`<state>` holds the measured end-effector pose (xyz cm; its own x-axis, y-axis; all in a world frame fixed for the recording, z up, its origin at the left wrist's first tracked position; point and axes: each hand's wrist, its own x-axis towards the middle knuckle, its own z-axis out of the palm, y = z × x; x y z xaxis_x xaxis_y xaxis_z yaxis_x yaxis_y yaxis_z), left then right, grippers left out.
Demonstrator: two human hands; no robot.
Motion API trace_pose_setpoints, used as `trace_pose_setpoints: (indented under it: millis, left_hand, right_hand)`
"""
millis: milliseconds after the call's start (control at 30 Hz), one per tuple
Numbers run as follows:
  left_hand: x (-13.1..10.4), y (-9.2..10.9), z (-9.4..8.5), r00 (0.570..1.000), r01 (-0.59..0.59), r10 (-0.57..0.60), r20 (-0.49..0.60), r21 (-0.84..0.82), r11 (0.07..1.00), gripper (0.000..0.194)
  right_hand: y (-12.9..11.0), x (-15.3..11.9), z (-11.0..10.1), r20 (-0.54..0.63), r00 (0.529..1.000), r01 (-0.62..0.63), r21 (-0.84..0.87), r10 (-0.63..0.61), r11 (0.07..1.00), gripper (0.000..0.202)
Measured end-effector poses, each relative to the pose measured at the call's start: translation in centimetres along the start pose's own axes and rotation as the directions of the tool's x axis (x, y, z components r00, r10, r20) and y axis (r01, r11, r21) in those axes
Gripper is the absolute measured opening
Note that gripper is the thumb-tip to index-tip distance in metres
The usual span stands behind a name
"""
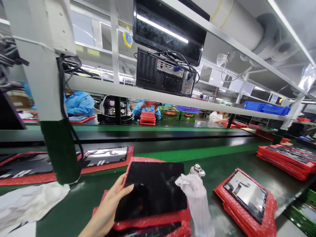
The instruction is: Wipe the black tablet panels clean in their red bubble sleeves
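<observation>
A black flat screen panel (155, 189) lies on red bubble wrap (153, 221) in front of me, tilted slightly. My left hand (112, 200), bare, grips its left edge, with the thumb over the dark glass and the other fingers underneath. A white glove covers my right hand (195, 189), whose fingers are bunched around a white cloth (182, 179) at the panel's right edge. Just behind that hand stands a small bottle with a shiny metal top (197, 168), its lower part hidden. Under the panel, more red wrap and another dark panel (153, 230) show.
Red-wrapped panels (247, 194) are stacked at right, with another pile (288, 158) beyond. More panels (106, 156) lie at left behind a post (60, 151). White fabric (32, 200) rests at left. A shelf bar (158, 95) carries a computer (164, 72). Co-workers sit opposite.
</observation>
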<state>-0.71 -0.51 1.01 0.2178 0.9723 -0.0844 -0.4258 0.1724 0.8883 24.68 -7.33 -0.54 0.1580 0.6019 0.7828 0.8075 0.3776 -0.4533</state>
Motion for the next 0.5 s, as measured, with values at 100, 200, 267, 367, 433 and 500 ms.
trace_pose_setpoints:
  millis: [100, 200, 267, 367, 433, 500]
  left_hand:
    - [-1.0, -2.2, -0.7, 0.996, -0.032, 0.037, -0.085, 0.055, 0.998, 0.070]
    - [-1.8, -3.4, -1.1, 0.993, -0.030, 0.037, -0.114, 0.065, 0.997, 0.076]
    - [-1.8, -3.5, -1.5, 0.988, 0.003, -0.001, -0.152, 0.015, 1.000, 0.075]
    - [-1.5, -3.3, -2.4, 0.962, 0.078, -0.103, -0.253, -0.105, 0.991, 0.062]
    - [-1.1, -3.2, -2.9, 0.969, 0.100, -0.130, -0.209, -0.148, 0.984, 0.056]
    - [-0.9, -3.0, -3.3, 0.992, 0.076, -0.086, -0.087, -0.114, 0.991, 0.048]
  right_hand:
    - [-1.1, 5.6, 2.3, 0.288, 0.955, 0.039, 0.116, -0.071, 0.993, 0.030]
    - [-1.6, 9.4, 4.7, 0.636, 0.764, -0.006, 0.177, -0.110, 0.984, 0.027]
    - [-1.8, 10.5, 5.3, 0.757, 0.639, -0.038, 0.207, -0.136, 0.978, 0.025]
    - [-2.6, 11.4, 3.9, 0.791, 0.590, -0.051, 0.233, -0.159, 0.971, 0.025]
    - [-3.4, 11.9, 1.6, 0.769, 0.618, -0.052, 0.248, -0.164, 0.967, 0.028]
    - [-4.3, 12.4, -0.8, 0.677, 0.719, 0.016, 0.208, -0.156, 0.978, 0.030]
